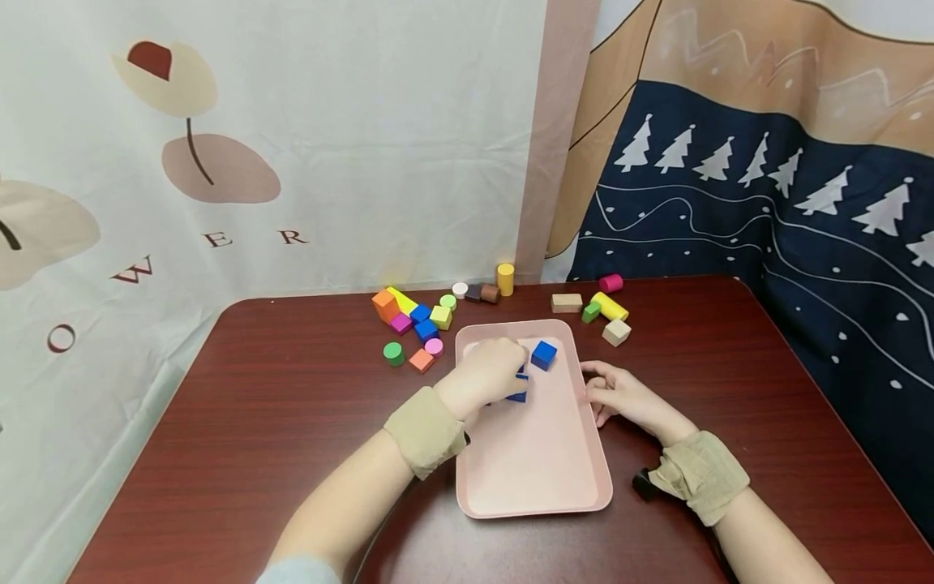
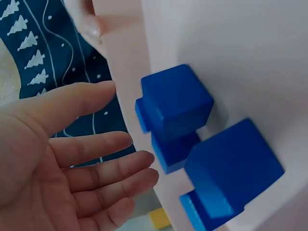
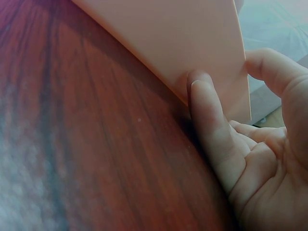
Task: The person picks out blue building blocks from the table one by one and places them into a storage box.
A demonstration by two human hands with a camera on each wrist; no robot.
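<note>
A pink tray (image 1: 536, 478) lies on the table with several blue blocks in its upper half. My left hand (image 1: 490, 371) is over the tray's left side, partly covering blocks. In the left wrist view its fingers (image 2: 108, 168) are extended beside one blue cube (image 2: 175, 98) and a nearer one (image 2: 236, 168). Both cubes stand on other blue pieces, and nothing is in the palm. Another blue cube (image 1: 543, 355) sits apart near the tray's top right. My right hand (image 1: 620, 395) is at the tray's right side, thumb pressed on its outer wall and index fingertip at the rim.
Beyond the tray to the left lies a cluster of coloured blocks, including an orange cube (image 1: 385, 306) and a green cylinder (image 1: 394, 354). An upright yellow cylinder (image 1: 505, 279) stands by the back edge. Wooden blocks (image 1: 616, 332) and a magenta cylinder (image 1: 610, 282) are at the back right.
</note>
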